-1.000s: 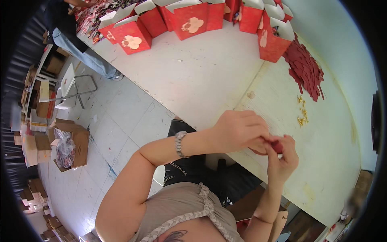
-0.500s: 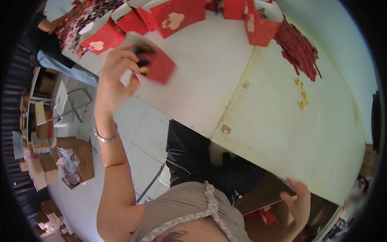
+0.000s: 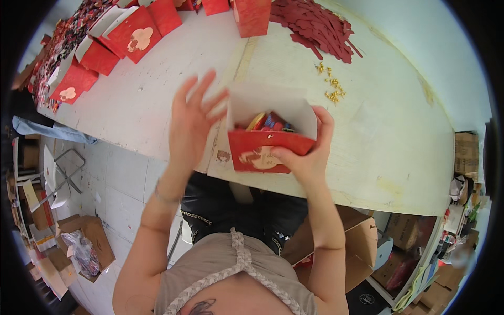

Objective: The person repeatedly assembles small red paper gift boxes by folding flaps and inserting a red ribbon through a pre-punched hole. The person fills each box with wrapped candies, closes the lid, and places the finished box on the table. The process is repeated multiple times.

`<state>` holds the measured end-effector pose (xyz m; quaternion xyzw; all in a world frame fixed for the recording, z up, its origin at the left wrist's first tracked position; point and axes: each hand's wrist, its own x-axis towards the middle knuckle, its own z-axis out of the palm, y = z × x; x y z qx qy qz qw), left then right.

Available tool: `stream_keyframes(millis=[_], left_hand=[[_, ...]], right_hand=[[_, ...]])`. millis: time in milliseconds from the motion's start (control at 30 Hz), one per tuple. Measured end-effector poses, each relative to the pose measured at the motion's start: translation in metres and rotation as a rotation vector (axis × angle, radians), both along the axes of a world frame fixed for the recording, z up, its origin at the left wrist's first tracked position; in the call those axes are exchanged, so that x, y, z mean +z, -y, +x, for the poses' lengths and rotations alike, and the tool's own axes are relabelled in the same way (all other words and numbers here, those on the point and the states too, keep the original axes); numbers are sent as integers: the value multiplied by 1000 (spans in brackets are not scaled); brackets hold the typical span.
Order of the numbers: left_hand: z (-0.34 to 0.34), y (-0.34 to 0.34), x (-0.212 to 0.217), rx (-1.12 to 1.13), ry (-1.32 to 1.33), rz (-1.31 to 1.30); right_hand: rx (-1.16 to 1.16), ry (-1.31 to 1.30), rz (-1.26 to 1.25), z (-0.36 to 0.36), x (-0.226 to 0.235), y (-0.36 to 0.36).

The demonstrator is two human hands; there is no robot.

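Note:
My right hand (image 3: 310, 152) grips a red box (image 3: 247, 149) by its right side, thumb across the front panel. The box is upright at the table's near edge, its top open and its white inner walls showing. Small colourful wrapped pieces (image 3: 272, 122) lie inside it. A pale cloud-shaped patch and a small hole mark its front. Just left of the box, my left hand (image 3: 195, 118) is raised with fingers spread, holding nothing.
More red boxes (image 3: 137, 39) line the far left of the white table (image 3: 388, 152), beside a heap of small wrapped pieces (image 3: 39, 79). Dark red strips (image 3: 317, 29) and small gold fasteners (image 3: 332, 86) lie at the far right. An open carton (image 3: 362, 244) stands beneath the table.
The red box has come from the left, where my left hand held it, to in front of me. My right hand rose from below the table and now holds it; my left hand let go.

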<state>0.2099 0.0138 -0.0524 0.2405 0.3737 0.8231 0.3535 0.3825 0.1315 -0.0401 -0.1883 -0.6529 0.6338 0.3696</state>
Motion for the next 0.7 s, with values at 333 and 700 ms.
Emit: stream_keyframes(millis=[333, 700], left_hand=[[12, -16, -24, -97, -486, 9], [37, -37, 17, 175, -328, -320]], right_hand=[[-194, -283, 271, -15, -40, 12], [-477, -34, 240, -26, -16, 9]])
